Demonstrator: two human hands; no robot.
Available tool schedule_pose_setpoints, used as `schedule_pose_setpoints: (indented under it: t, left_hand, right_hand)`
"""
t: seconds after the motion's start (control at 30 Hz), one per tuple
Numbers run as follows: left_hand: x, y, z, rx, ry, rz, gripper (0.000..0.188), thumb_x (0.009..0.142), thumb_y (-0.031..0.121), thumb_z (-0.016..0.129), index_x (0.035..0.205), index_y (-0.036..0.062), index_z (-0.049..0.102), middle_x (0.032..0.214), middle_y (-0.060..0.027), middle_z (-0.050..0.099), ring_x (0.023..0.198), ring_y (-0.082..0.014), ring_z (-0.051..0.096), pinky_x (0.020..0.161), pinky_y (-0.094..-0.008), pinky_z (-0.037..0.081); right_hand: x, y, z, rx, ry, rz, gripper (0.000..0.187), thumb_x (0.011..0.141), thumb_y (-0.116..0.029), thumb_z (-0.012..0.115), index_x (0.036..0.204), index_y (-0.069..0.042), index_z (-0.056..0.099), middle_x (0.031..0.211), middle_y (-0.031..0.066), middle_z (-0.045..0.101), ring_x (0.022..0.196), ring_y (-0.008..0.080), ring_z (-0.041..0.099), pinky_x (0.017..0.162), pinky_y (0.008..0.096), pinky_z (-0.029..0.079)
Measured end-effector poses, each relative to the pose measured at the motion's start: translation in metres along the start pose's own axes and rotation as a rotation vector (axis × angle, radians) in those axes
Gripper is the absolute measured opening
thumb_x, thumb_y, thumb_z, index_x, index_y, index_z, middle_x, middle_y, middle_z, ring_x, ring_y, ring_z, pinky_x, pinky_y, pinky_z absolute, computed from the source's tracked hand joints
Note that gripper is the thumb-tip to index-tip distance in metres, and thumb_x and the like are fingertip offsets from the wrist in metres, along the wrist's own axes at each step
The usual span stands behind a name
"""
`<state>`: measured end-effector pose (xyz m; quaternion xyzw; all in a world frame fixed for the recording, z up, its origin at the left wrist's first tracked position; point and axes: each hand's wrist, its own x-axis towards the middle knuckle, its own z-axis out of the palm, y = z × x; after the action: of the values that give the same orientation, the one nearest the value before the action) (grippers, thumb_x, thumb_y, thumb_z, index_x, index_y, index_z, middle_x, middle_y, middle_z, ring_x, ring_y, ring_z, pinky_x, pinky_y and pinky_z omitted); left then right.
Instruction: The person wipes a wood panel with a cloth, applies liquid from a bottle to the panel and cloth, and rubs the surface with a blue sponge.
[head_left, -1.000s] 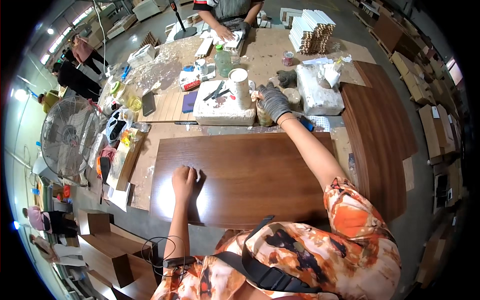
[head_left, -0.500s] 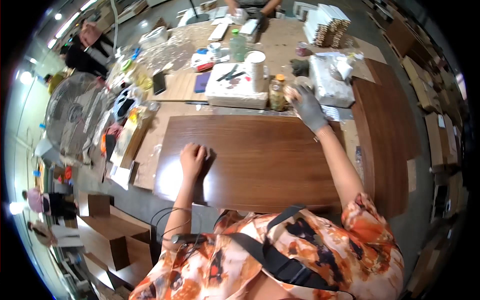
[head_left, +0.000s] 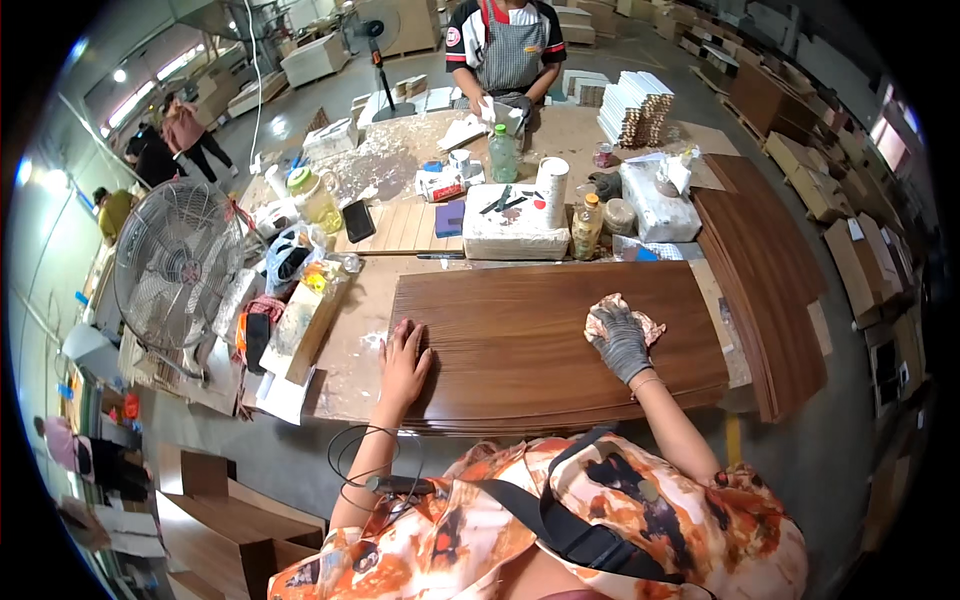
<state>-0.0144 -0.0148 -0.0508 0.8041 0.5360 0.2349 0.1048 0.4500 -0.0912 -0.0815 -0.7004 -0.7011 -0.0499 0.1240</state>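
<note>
A dark brown wood-grain panel lies flat on the worktable in front of me, with more panels stacked under it. My left hand, bare, rests at the panel's left edge with its fingers stretched out. On the right part of the panel, my right hand in a grey glove presses down a crumpled, pale pinkish rag. The rag sticks out around the gloved fingers. Beyond the panel's far edge stand a bottle with an orange cap and a small round tub.
A white wrapped block carries a white cylinder. Another wrapped bundle lies to its right. More brown panels are stacked at the right. A fan stands left. Across the table a person in an apron handles white pieces.
My right hand has come back from beside the bottle and tub onto the panel with the rag. My left fingers, curled before, are now spread at the left edge. The view has tilted up.
</note>
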Motion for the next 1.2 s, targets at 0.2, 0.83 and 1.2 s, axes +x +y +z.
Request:
schedule_pose_setpoints:
  t: [0.2,0.83,1.2]
  left_hand:
    - [-0.009,-0.042,0.005,-0.045,-0.113,-0.001,0.063,0.109,0.033,0.045,0.160,-0.0016,0.032,0.168,-0.0230,0.028,0.156,-0.0361,0.027,0.126,-0.0547,0.019]
    - [-0.007,-0.058,-0.012,-0.126,-0.253,0.001,0.062,0.111,0.037,0.041,0.162,0.0025,0.029,0.172,-0.0190,0.019,0.159,-0.0343,0.019,0.126,-0.0587,0.016]
    - [0.025,-0.041,-0.014,-0.157,-0.226,-0.027,0.058,0.109,0.037,0.047,0.157,0.0051,0.044,0.165,-0.0204,0.037,0.158,-0.0373,0.023,0.127,-0.0582,0.012]
  right_hand:
    - [0.006,-0.097,-0.009,0.000,0.119,-0.017,0.060,0.093,-0.055,0.061,0.133,-0.010,0.062,0.141,0.0169,0.055,0.138,0.0382,0.045,0.113,0.0553,0.035]
    - [-0.072,-0.181,-0.039,0.100,-0.040,-0.057,0.056,0.098,-0.025,0.054,0.151,-0.006,0.050,0.163,0.0162,0.041,0.154,0.0353,0.031,0.128,0.0509,0.021]
    - [-0.049,-0.325,-0.019,0.321,-0.036,-0.284,0.046,0.096,-0.023,0.056,0.141,-0.014,0.059,0.156,0.0160,0.047,0.150,0.0388,0.038,0.121,0.0543,0.033]
